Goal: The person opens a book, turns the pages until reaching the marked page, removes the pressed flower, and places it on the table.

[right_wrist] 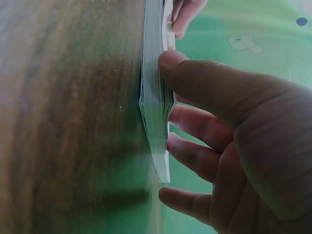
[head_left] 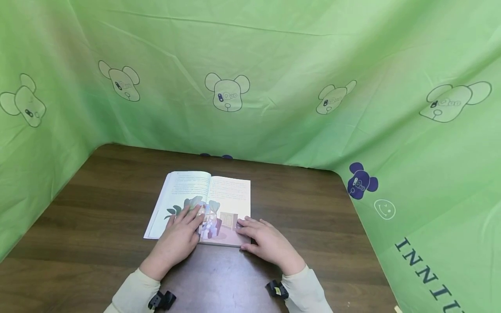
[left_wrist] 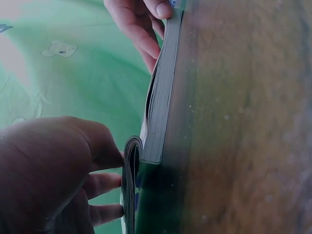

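An open picture book [head_left: 228, 189] lies on the table, text at the top of both pages and a coloured drawing across the lower half. My left hand [head_left: 178, 237] rests on the lower left page, fingertips near the spine. On the lower right corner of the right page lies my right hand [head_left: 268, 243], its thumb at the bottom edge. The right wrist view shows the thumb [right_wrist: 195, 78] touching the top of the thick page block [right_wrist: 153, 73], with the little finger beyond the book's side. In the left wrist view, the left hand's fingertips touch the thinner, curved stack of pages [left_wrist: 129, 180].
The brown wooden table [head_left: 313, 208] extends around the book on all sides. Green cloth [head_left: 274, 52] printed with bear heads hangs along the back and both sides. A black wrist camera [head_left: 161, 300] sits at the left cuff, another camera [head_left: 277, 289] at the right.
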`<action>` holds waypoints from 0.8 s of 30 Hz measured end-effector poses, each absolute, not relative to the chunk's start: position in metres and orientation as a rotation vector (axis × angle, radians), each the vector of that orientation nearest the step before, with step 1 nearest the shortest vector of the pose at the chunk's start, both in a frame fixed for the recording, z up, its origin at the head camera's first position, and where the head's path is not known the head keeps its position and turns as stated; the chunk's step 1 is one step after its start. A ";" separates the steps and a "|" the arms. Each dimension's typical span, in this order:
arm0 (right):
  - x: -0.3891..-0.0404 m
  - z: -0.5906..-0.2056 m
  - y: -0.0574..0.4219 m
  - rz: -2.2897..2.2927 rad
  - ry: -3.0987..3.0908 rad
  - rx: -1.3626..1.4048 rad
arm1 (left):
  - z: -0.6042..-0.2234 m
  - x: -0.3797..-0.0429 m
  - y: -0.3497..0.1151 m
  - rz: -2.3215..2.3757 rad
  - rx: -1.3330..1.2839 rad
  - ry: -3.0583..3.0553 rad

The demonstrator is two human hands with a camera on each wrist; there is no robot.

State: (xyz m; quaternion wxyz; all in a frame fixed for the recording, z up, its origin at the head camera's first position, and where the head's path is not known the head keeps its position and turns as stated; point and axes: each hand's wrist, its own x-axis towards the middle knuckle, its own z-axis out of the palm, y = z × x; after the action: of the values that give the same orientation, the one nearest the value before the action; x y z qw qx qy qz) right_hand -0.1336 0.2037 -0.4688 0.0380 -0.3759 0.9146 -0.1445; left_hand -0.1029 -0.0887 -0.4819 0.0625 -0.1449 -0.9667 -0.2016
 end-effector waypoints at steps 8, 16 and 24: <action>-0.134 -0.468 0.204 -0.468 2.794 -1.143 | -0.481 -0.104 -0.091 -0.635 -0.421 -2.952; -0.134 -0.467 0.204 -0.489 2.779 -1.156 | -0.481 -0.105 -0.091 -0.653 -0.424 -2.934; -0.136 -0.468 0.206 -0.482 2.780 -1.189 | -0.483 -0.106 -0.089 -0.663 -0.542 -2.924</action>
State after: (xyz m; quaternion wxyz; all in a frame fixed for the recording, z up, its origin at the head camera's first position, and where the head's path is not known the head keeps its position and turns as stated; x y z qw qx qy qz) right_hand -0.1358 0.2062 -0.4683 0.0397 -0.3879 0.9073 -0.1573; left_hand -0.1060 -0.0891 -0.4832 0.0475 -0.1778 -0.9586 -0.2175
